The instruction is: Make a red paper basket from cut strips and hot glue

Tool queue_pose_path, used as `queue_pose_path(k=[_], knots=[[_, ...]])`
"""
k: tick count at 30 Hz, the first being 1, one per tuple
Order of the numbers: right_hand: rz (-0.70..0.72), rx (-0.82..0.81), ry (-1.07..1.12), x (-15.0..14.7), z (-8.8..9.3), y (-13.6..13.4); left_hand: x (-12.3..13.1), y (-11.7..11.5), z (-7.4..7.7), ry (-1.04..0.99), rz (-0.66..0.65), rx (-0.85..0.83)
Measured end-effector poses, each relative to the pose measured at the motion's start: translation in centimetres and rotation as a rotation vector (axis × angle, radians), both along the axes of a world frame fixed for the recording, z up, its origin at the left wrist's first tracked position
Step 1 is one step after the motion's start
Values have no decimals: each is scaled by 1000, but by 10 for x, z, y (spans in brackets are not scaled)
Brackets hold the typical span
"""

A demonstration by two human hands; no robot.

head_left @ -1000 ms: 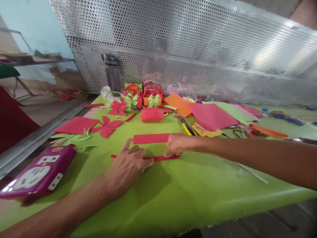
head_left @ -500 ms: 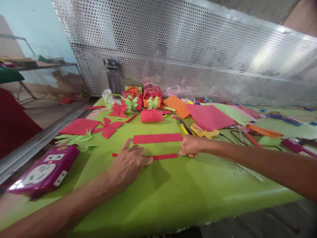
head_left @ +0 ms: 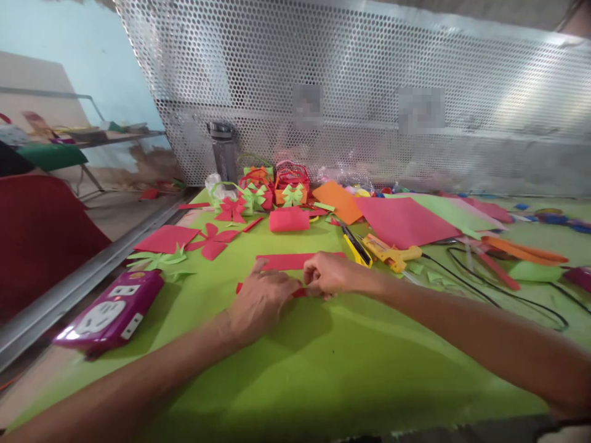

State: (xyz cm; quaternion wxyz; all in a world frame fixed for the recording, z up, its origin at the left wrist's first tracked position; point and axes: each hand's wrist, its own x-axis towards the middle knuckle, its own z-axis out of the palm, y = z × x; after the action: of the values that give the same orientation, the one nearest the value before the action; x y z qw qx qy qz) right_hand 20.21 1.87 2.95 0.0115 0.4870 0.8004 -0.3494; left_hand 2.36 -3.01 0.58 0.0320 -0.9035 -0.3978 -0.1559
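Note:
A narrow red paper strip [head_left: 299, 293] lies across the green tabletop, partly hidden under both hands. My left hand [head_left: 262, 301] rests over it with the fingers apart and the forefinger and thumb stretched out. To its right, my right hand [head_left: 327, 272] is closed at the strip, thumb and fingers pinched together on it. The strip's right end is hidden there. Just beyond the hands lies a wider red paper strip [head_left: 289, 262]; the right hand covers part of it. Farther back sits a curled red paper piece [head_left: 289, 219].
A purple power strip [head_left: 111, 314] lies at left near cut paper flowers [head_left: 213, 241]. Right of the hands are a box cutter [head_left: 354, 244] and a yellow glue gun [head_left: 391, 251] with a black cord. Small paper baskets [head_left: 292, 184] and a bottle [head_left: 225, 151] stand along the perforated metal screen.
My right hand has moved left along the narrow strip, close to my left hand. It now covers part of the wider strip. The narrow strip sits slightly farther right, and the view has shifted.

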Motion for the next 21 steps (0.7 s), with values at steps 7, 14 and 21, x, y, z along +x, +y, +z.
queue_pose_path(k=[7,14,21], knots=[[67,291,15,0,-1,-10,-8,1,-3,-69,52,-58],[97,451,50,2,-14,-18,-10,1,1,-154,-9,-3],[116,479,75,8,-21,-22,-10,2,-6,-161,-37,20]])
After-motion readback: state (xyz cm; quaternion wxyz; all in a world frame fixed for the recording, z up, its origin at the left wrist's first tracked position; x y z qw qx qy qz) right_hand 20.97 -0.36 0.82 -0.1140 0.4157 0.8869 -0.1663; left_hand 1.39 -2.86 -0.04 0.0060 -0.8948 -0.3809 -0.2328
